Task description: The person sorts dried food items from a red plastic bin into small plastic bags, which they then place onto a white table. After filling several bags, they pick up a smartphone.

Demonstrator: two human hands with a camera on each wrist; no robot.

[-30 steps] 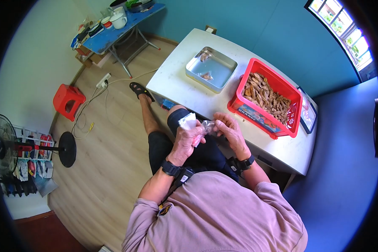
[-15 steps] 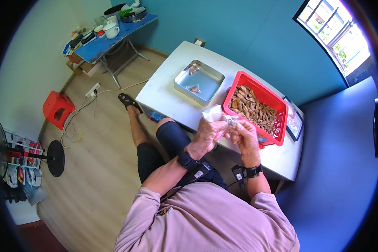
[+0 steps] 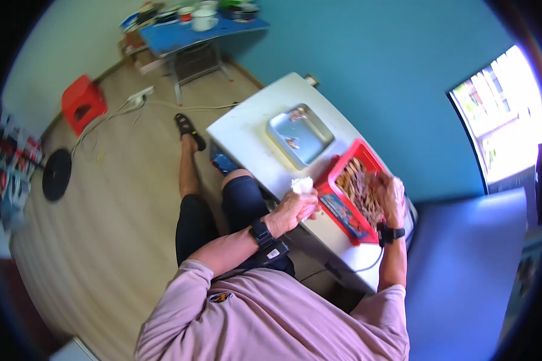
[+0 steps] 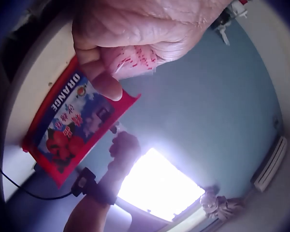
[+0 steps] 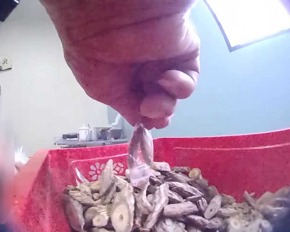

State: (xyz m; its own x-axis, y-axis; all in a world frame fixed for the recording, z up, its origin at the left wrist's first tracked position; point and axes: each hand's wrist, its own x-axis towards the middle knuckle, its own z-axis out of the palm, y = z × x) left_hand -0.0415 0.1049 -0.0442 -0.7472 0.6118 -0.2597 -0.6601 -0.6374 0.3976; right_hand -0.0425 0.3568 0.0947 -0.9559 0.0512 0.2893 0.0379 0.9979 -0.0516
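Observation:
My left hand (image 3: 292,212) (image 4: 150,29) grips a bunch of small plastic bags (image 3: 302,185) (image 4: 130,60) with red print, in front of the red basket (image 3: 336,221) (image 4: 67,128). Brown dried slices (image 3: 354,188) (image 5: 123,215) fill much of that basket. Above them, my right hand (image 3: 392,197) (image 5: 140,63) pinches a small clear bag (image 5: 140,169) from the top, and a couple of elongated slices show at its upper part. Fingers hide the bag's mouth. Two small packets (image 3: 292,143) lie in the metal tray (image 3: 312,139) left of the basket.
Tray and basket stand on a white cabinet (image 3: 253,123) against the blue wall. A blue surface (image 3: 457,259) lies to the right. Farther off are a blue folding table (image 3: 168,39), a red stool (image 3: 83,105) and cables on the floor.
My right hand has left my left hand's side and moved right, over the basket, carrying a clear bag. My left hand still grips the bunch. The head view has shifted.

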